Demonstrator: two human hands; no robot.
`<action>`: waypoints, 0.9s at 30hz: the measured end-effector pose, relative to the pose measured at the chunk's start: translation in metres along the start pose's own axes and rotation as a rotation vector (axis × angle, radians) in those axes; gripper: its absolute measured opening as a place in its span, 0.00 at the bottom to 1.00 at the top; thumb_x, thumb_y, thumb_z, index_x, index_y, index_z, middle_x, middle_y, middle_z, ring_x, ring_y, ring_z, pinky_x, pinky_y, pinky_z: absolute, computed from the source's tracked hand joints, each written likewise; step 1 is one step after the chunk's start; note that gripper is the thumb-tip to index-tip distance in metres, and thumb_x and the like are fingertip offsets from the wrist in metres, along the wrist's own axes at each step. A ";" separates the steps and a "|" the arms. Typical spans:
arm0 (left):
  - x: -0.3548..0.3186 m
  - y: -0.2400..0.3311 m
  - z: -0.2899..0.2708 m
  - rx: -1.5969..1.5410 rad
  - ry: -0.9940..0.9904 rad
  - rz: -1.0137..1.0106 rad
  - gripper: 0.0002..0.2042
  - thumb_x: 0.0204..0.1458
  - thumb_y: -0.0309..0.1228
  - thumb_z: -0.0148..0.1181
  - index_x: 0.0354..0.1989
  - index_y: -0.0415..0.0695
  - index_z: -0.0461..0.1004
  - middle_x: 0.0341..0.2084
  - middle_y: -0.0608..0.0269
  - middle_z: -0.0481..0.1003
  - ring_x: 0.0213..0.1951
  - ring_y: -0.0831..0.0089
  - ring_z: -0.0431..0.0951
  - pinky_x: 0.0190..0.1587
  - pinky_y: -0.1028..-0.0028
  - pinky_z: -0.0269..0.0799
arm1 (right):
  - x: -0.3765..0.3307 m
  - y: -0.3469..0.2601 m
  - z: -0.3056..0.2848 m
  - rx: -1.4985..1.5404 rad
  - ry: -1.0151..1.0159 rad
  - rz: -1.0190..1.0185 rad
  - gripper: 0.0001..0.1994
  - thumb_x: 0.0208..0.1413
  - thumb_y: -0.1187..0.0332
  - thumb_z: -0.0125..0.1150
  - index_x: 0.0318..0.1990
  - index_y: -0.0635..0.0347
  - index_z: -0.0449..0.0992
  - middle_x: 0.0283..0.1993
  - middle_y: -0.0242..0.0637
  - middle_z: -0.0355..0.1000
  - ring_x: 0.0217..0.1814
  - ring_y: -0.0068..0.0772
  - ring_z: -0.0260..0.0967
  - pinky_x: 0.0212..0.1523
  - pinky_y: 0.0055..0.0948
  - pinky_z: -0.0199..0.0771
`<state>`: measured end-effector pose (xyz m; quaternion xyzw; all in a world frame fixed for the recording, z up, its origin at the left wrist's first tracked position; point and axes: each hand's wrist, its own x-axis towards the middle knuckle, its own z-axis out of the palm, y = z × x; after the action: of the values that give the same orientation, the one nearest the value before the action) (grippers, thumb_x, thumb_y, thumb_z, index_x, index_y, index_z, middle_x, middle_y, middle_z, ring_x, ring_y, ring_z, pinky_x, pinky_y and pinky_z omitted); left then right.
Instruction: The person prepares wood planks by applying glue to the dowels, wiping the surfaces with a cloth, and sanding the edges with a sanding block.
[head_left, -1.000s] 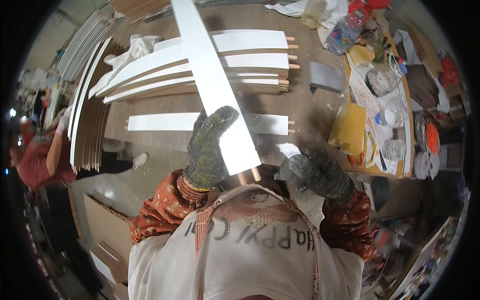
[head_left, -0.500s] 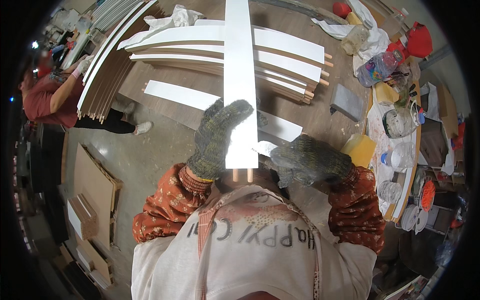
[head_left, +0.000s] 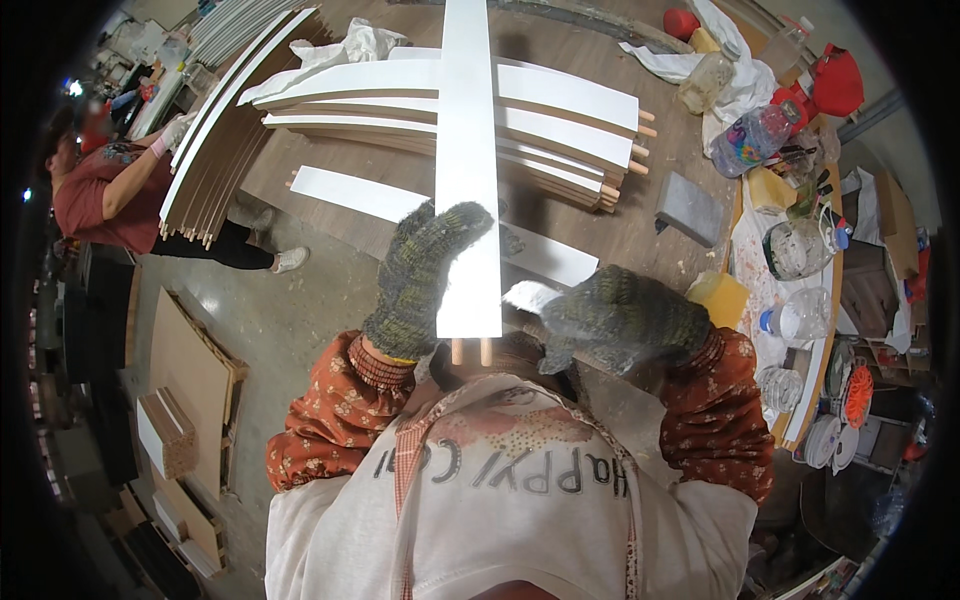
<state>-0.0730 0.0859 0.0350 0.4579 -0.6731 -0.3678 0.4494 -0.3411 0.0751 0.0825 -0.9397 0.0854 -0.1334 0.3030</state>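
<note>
My left hand [head_left: 420,275], in a dark knitted glove, grips the left edge of a long white slat [head_left: 468,160] that runs straight away from me. Two wooden dowels [head_left: 470,351] stick out of its near end. My right hand [head_left: 620,318], gloved too, is closed around a small white piece [head_left: 528,295] just right of that end. Under the slat lie a single white slat [head_left: 380,205] and a stack of curved white slats [head_left: 540,120] with dowel ends, on the brown work surface [head_left: 640,230].
Another person in a red top [head_left: 100,195] works at the left by a leaning bundle of curved slats [head_left: 215,140]. A grey block [head_left: 688,208], yellow sponge [head_left: 718,297], bottles and jars crowd the right side table. Brown boards [head_left: 190,380] lie on the floor at the lower left.
The long slat has swung from slanting up-left to pointing straight away from me. My hands stay at its near end.
</note>
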 end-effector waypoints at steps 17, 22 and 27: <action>-0.002 0.019 -0.016 0.405 -0.045 0.356 0.22 0.47 0.17 0.48 0.52 0.46 0.71 0.50 0.61 0.74 0.55 0.67 0.71 0.60 0.64 0.61 | 0.007 -0.015 0.028 -0.856 0.318 0.142 0.21 0.50 0.53 0.62 0.46 0.59 0.71 0.41 0.40 0.70 0.40 0.40 0.69 0.38 0.42 0.72; -0.001 0.022 -0.014 0.400 0.002 0.380 0.23 0.45 0.16 0.48 0.51 0.47 0.72 0.51 0.61 0.73 0.55 0.68 0.71 0.60 0.64 0.60 | 0.021 -0.001 0.028 -0.743 0.420 0.117 0.17 0.58 0.51 0.50 0.34 0.56 0.74 0.21 0.31 0.65 0.23 0.32 0.66 0.23 0.35 0.67; -0.001 0.022 -0.018 0.503 0.019 0.429 0.24 0.44 0.15 0.48 0.51 0.48 0.73 0.51 0.62 0.73 0.55 0.70 0.71 0.60 0.65 0.61 | 0.020 -0.001 0.017 -0.565 0.463 0.112 0.20 0.55 0.46 0.51 0.28 0.55 0.73 0.18 0.33 0.64 0.19 0.33 0.65 0.23 0.37 0.66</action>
<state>-0.0620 0.0924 0.0601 0.4058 -0.8197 -0.0829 0.3957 -0.3167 0.0808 0.0740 -0.9251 0.2366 -0.2967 0.0111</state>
